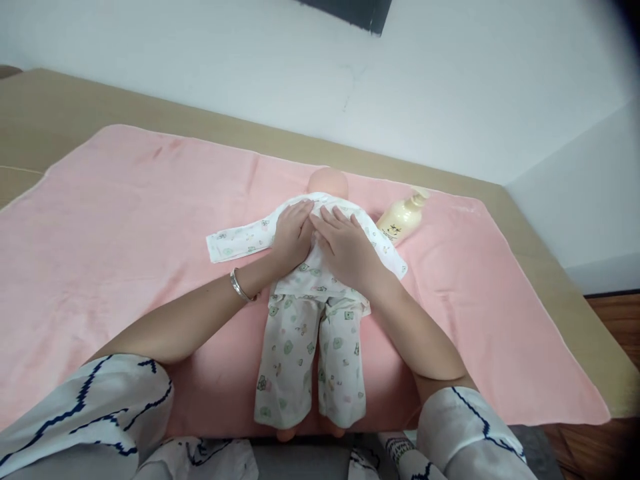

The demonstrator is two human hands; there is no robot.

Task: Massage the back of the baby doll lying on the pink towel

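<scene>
Setting: domestic room, likely a bedroom or nursery corner. Evidence: bed-like tan surface (60,113) against plain white walls (450,73), covered by pink towel (125,220); dressed baby doll (310,300) at centre; lotion bottle (400,220) far right; wood flooring (615,320) right.

surface: tan table (60,113), running from upper left to right edge of frame | cover: pink towel (125,227) spread flat over most of it | on towel: clothed baby doll (307,313) at centre, lying lengthwise; cream bottle (403,219) on its side, right of centre
</scene>
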